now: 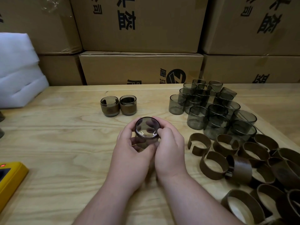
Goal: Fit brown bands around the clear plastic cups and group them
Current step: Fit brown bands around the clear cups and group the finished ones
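At frame centre both our left hand (129, 148) and right hand (168, 146) grip a bare cup (147, 127); next, we judge, a band (199, 143) from lower right.

Only the two bare forearms and hands of the person are seen, and they enter from the lower edge of the view. The left hand (129, 153) and the right hand (168, 150) wear no gloves, and no ring shows on any finger that is visible. The wrists carry no watch and no bracelet. No sleeve reaches the visible part of the forearms. The fingernails that can be seen are short and without polish. The fingers are rather short and full.
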`<move>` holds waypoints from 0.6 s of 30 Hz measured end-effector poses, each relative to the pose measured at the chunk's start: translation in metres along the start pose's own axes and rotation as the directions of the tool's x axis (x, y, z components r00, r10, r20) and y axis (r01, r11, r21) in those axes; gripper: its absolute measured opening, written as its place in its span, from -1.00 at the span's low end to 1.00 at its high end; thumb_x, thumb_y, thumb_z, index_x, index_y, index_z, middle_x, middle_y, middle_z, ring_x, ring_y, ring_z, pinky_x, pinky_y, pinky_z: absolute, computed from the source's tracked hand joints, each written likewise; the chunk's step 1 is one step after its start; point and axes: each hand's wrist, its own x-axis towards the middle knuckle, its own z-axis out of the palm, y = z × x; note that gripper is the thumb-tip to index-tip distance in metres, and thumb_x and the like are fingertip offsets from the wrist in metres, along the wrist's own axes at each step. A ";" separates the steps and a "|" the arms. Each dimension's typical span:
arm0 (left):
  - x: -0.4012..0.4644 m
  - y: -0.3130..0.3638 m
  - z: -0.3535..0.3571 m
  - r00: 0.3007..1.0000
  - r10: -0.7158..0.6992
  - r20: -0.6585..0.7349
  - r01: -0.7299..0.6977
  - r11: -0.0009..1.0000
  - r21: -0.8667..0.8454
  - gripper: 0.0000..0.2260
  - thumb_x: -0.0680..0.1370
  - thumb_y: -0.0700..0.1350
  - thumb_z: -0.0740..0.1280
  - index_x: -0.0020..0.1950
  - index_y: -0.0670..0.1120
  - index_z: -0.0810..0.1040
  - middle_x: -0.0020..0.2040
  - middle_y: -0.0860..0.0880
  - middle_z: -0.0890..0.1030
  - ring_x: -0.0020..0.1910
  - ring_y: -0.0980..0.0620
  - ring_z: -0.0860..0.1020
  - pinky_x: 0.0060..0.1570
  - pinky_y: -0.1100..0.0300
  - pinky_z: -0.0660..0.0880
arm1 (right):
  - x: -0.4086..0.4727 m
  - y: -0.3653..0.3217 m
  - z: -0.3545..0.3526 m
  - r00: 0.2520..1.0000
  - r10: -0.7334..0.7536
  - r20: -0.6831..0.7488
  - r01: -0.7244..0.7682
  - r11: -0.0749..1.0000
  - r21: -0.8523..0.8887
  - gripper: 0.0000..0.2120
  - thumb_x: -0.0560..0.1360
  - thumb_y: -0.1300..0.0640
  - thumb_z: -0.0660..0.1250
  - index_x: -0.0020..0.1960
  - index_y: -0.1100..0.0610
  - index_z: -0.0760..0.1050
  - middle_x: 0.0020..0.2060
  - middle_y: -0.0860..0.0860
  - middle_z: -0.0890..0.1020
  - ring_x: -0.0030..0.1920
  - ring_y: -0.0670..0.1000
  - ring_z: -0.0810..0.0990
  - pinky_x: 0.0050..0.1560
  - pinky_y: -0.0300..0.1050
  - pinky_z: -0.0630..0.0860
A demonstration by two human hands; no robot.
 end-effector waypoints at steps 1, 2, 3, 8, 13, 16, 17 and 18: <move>0.001 0.000 0.000 1.000 -0.001 -0.001 0.001 1.000 -0.008 -0.39 0.46 -0.24 0.54 0.37 0.25 0.47 0.29 -0.02 0.61 0.13 0.08 0.66 0.16 0.02 0.62 | 0.000 0.001 0.000 1.000 0.008 0.006 -0.008 1.000 0.001 -0.59 0.38 0.15 0.15 0.06 0.17 0.68 -0.08 0.16 0.74 -0.01 0.27 0.71 -0.04 0.22 0.70; 0.001 -0.001 0.000 1.000 -0.002 -0.002 0.002 1.000 -0.016 -0.40 0.46 -0.25 0.54 0.38 0.24 0.47 0.28 -0.03 0.62 0.12 0.07 0.66 0.14 0.05 0.62 | 0.001 0.001 0.000 1.000 0.016 0.013 -0.016 1.000 0.003 -0.59 0.37 0.15 0.16 0.08 0.17 0.68 -0.06 0.18 0.74 0.01 0.30 0.70 -0.01 0.26 0.69; 0.001 -0.001 0.000 1.000 -0.004 -0.004 0.004 1.000 -0.023 -0.40 0.46 -0.25 0.53 0.38 0.23 0.48 0.28 -0.04 0.62 0.11 0.05 0.67 0.11 0.07 0.62 | 0.001 0.001 0.000 0.999 0.022 0.023 -0.022 1.000 0.005 -0.59 0.37 0.16 0.17 0.09 0.18 0.67 -0.05 0.19 0.73 0.03 0.32 0.70 0.01 0.28 0.68; 0.002 -0.003 -0.002 1.000 -0.017 -0.026 0.016 0.998 -0.058 -0.39 0.47 -0.31 0.49 0.38 0.22 0.48 0.30 -0.10 0.60 0.07 -0.04 0.69 -0.05 0.09 0.62 | -0.002 0.004 0.002 0.991 -0.031 0.128 0.051 0.987 -0.150 -0.67 0.38 0.14 0.34 0.13 0.04 0.62 0.00 0.03 0.74 0.06 0.10 0.72 0.17 0.20 0.64; 0.002 -0.002 -0.002 1.000 0.008 -0.029 -0.009 0.999 -0.034 -0.42 0.49 -0.33 0.46 0.36 0.19 0.49 0.31 -0.09 0.60 0.09 0.04 0.69 0.11 0.09 0.64 | -0.002 0.007 0.003 0.987 -0.044 0.157 0.076 0.976 -0.204 -0.58 0.31 0.01 0.52 0.15 -0.04 0.57 0.02 -0.02 0.72 0.05 0.05 0.72 0.17 0.20 0.63; 0.001 -0.001 0.000 0.998 0.064 -0.026 -0.064 0.998 0.011 -0.43 0.48 -0.36 0.46 0.28 0.23 0.52 0.31 -0.01 0.60 0.10 0.11 0.67 0.15 0.10 0.62 | -0.002 0.005 0.003 0.993 -0.041 0.110 0.063 0.977 -0.205 -0.47 0.19 -0.06 0.60 0.10 -0.04 0.53 0.00 0.01 0.72 0.03 0.07 0.72 0.13 0.20 0.65; 0.000 -0.001 0.000 0.996 0.087 -0.020 -0.086 0.996 0.030 -0.42 0.47 -0.36 0.46 0.24 0.28 0.53 0.30 0.02 0.60 0.10 0.14 0.67 0.14 0.14 0.62 | -0.001 0.005 0.002 0.995 -0.047 0.086 0.065 0.975 -0.213 -0.45 0.16 -0.08 0.62 0.08 -0.03 0.52 -0.01 0.02 0.71 0.02 0.08 0.72 0.10 0.18 0.66; -0.001 0.000 0.001 0.994 0.105 -0.008 -0.104 0.993 0.048 -0.41 0.46 -0.36 0.46 0.19 0.34 0.53 0.28 0.05 0.61 0.10 0.17 0.66 0.12 0.17 0.61 | 0.000 0.004 0.002 0.997 -0.046 0.061 0.058 0.977 -0.207 -0.45 0.16 -0.06 0.64 0.06 -0.01 0.52 -0.02 0.03 0.71 0.01 0.08 0.72 0.04 0.13 0.67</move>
